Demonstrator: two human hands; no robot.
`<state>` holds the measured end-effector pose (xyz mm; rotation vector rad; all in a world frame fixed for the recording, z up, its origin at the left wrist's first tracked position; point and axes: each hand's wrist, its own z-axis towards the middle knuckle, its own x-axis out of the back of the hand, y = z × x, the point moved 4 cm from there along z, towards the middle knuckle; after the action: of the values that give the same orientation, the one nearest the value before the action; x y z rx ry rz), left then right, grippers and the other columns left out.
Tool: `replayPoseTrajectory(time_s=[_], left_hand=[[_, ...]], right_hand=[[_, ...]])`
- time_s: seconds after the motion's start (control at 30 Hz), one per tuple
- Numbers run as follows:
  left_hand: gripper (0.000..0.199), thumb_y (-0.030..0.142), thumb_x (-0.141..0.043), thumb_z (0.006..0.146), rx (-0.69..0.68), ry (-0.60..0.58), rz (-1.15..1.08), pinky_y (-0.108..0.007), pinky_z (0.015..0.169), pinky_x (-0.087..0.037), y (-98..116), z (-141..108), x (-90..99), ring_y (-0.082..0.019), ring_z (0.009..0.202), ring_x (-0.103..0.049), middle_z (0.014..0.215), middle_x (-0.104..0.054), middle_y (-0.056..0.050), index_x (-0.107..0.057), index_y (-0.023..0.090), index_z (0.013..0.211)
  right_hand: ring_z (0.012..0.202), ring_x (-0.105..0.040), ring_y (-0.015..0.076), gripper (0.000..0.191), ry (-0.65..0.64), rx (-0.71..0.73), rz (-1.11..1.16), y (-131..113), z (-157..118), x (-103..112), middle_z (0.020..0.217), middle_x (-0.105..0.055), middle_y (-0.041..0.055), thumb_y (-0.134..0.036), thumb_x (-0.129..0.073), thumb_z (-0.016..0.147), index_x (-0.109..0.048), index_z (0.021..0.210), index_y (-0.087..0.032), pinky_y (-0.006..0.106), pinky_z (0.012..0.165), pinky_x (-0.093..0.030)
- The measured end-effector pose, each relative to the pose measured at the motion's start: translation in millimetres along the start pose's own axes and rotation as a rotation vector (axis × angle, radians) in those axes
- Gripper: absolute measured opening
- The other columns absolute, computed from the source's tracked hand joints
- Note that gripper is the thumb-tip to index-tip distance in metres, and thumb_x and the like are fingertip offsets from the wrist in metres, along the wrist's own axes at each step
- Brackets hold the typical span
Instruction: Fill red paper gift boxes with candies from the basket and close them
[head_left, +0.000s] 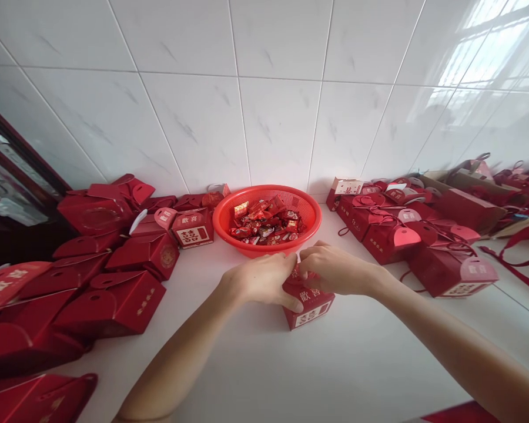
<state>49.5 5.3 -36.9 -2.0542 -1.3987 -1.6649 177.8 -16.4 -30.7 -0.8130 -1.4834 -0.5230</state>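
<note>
A small red box (pixel 311 305) with white lettering and a pale front panel stands on the white table just in front of the red basket. My left hand (pixel 264 279) is on its top left part, thumb pressed on the lid flap and fingers closed at the top. My right hand (pixel 335 269) bends its fingers round the top from the right. Both hands cover much of the lid. The red plastic basket (pixel 220 226) behind them holds several wrapped sweets (pixel 268 220).
Many red boxes (pixel 114 305) crowd the left side. At the right stand more red boxes with cords (pixel 390 235) and looser red packaging (pixel 476 205). A red ribbon (pixel 515 258) lies at the far right. White wall tiles (pixel 277 129) rise behind the table.
</note>
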Motion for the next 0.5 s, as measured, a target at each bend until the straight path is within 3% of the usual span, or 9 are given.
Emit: replayPoseTrajectory(time_s=[0.23, 0.5], left_hand=[[0.081, 0.047, -0.085, 0.059, -0.111, 0.010, -0.062, -0.037, 0.086, -0.052, -2.0, 0.4, 2.0, -0.033, 0.113, -0.065, 0.123, -0.067, -0.009, -0.050, 0.026, 0.130], [0.091, 0.044, -0.086, 0.058, -0.106, 0.022, -0.076, -0.038, 0.090, -0.052, -3.2, -0.4, 2.8, -0.035, 0.118, -0.063, 0.128, -0.066, -0.009, -0.047, 0.028, 0.139]], right_hand=[[0.075, -0.055, 0.0163, 0.025, -0.045, 0.025, -0.014, -2.3, 6.1, 4.7, 0.076, -0.068, 0.0030, -0.003, -0.061, 0.078, -0.064, 0.058, -0.017, 0.030, 0.075, -0.041], [0.068, -0.048, 0.0140, 0.017, -0.066, 0.063, 0.016, 3.4, 10.5, 0.2, 0.071, -0.064, 0.0013, -0.009, -0.064, 0.073, -0.063, 0.058, -0.017, 0.028, 0.067, -0.037]])
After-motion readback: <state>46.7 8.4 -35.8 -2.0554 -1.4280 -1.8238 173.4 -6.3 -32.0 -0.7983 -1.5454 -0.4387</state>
